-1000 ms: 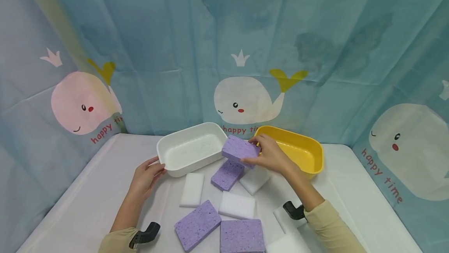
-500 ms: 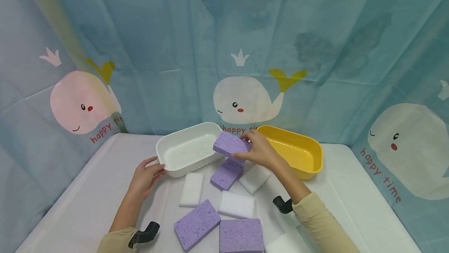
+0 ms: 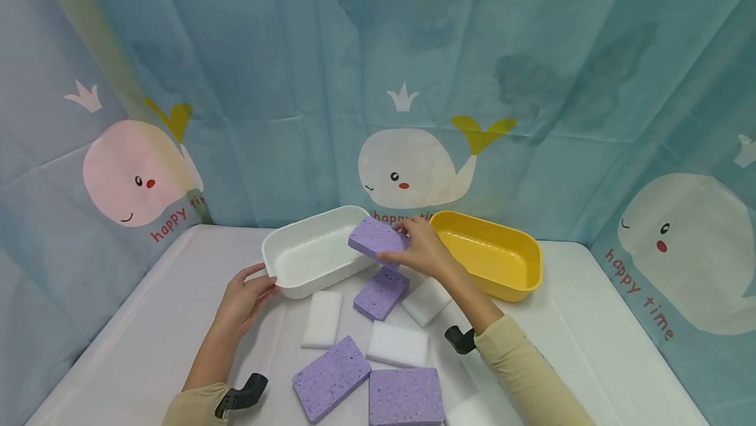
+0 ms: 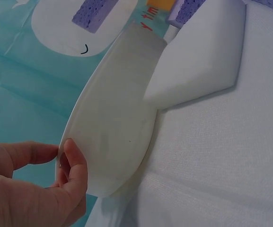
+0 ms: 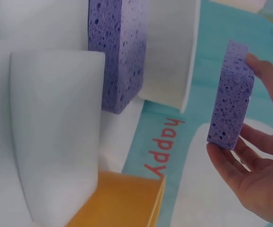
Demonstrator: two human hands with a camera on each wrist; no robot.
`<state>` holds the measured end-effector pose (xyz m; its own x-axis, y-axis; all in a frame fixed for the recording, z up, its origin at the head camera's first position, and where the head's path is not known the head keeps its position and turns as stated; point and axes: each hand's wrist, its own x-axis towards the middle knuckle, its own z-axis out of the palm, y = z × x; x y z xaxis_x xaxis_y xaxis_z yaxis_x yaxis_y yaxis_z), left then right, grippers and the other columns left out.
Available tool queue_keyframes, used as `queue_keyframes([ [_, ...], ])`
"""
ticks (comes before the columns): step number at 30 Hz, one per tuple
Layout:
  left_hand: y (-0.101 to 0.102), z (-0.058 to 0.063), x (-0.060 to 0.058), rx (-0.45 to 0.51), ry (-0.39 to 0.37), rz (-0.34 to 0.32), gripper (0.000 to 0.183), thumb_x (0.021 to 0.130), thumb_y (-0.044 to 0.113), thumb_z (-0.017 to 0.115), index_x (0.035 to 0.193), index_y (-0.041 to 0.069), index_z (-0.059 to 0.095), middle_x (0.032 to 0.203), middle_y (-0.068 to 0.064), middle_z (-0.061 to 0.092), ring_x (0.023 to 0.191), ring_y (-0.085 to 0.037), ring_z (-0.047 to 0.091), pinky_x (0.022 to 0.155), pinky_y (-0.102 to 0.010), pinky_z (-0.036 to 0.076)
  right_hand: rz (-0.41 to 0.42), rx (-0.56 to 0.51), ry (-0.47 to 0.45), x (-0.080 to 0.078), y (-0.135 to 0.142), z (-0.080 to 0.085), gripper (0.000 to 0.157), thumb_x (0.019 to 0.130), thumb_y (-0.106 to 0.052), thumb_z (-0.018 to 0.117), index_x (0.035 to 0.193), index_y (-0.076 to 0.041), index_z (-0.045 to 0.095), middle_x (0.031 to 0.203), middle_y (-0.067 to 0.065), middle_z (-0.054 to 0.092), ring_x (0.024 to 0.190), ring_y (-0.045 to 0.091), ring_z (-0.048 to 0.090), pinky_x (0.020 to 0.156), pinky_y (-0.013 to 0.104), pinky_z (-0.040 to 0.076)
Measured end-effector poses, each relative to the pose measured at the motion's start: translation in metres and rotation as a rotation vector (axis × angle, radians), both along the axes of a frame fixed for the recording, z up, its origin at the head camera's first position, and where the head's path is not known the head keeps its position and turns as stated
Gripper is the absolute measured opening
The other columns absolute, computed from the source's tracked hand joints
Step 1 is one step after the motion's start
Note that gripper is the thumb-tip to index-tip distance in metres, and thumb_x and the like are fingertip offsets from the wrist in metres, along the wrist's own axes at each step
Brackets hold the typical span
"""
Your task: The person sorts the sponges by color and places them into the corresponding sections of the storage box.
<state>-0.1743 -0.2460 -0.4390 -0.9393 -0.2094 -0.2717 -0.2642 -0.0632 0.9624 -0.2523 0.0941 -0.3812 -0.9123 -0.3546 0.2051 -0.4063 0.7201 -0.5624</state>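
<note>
A purple sponge (image 3: pixel 378 237) hangs in the air, overlapping the right end of the white basin (image 3: pixel 313 281) in the head view. My right hand (image 3: pixel 422 249) grips it by its edges between thumb and fingers, as the right wrist view shows with the sponge (image 5: pixel 232 97) held clear of everything. With thumb and fingers, my left hand (image 3: pixel 242 295) pinches the basin's near-left rim; in the left wrist view the fingers (image 4: pixel 77 165) lie along its outer wall. Below the held sponge, another purple sponge (image 3: pixel 381 295) lies on the table.
A yellow basin (image 3: pixel 514 268) stands at the back right. Two larger purple sponges (image 3: pixel 333 379) lie near the front. Several white sponges, among them one in the middle (image 3: pixel 398 344) and one at the left (image 3: pixel 322 319), are spread on the white table (image 3: pixel 147 321). A printed curtain (image 3: pixel 283 85) hangs behind.
My right hand has carried the purple sponge left and slightly up, from beside the yellow basin to over the white basin's right end. My left hand has stayed on the rim.
</note>
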Motion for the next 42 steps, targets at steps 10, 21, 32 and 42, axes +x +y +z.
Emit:
queue_keyframes([
  [10, 0.001, 0.001, 0.001, 0.003, -0.001, -0.002, 0.068, 0.106, 0.004, 0.054, 0.163, -0.006, 0.019, 0.145, -0.031, 0.044, 0.091, -0.002, 0.069, 0.088, -0.016, 0.059, -0.026, -0.008, -0.019, -0.006, -0.018, -0.004, 0.065, 0.083, -0.04, 0.091, 0.129, 0.001, 0.068, 0.128, 0.017, 0.065, 0.114, 0.031, 0.061, 0.103, 0.046, 0.055],
  [21, 0.0, 0.001, 0.001, 0.006, -0.005, 0.003, 0.067, 0.106, 0.004, 0.055, 0.163, -0.006, 0.02, 0.142, -0.028, 0.046, 0.093, -0.003, 0.068, 0.088, -0.016, 0.059, -0.039, -0.009, -0.022, -0.016, -0.035, -0.005, 0.064, 0.084, -0.043, 0.089, 0.125, 0.002, 0.069, 0.12, 0.016, 0.065, 0.106, 0.029, 0.059, 0.096, 0.043, 0.056],
  [32, -0.001, 0.0, 0.001, 0.008, -0.003, -0.001, 0.068, 0.106, 0.004, 0.055, 0.164, -0.005, 0.02, 0.14, -0.027, 0.049, 0.093, -0.003, 0.069, 0.088, -0.016, 0.059, -0.074, -0.001, -0.053, -0.027, -0.054, -0.005, 0.068, 0.085, -0.045, 0.088, 0.129, 0.003, 0.068, 0.123, 0.018, 0.065, 0.11, 0.03, 0.061, 0.1, 0.045, 0.056],
  [42, -0.001, 0.0, 0.0, 0.006, -0.005, -0.001, 0.068, 0.106, 0.005, 0.056, 0.164, -0.005, 0.021, 0.136, -0.026, 0.052, 0.092, -0.004, 0.069, 0.087, -0.016, 0.059, -0.133, 0.001, -0.097, -0.037, -0.066, -0.011, 0.072, 0.086, -0.047, 0.087, 0.13, 0.005, 0.066, 0.125, 0.019, 0.065, 0.11, 0.031, 0.062, 0.1, 0.044, 0.057],
])
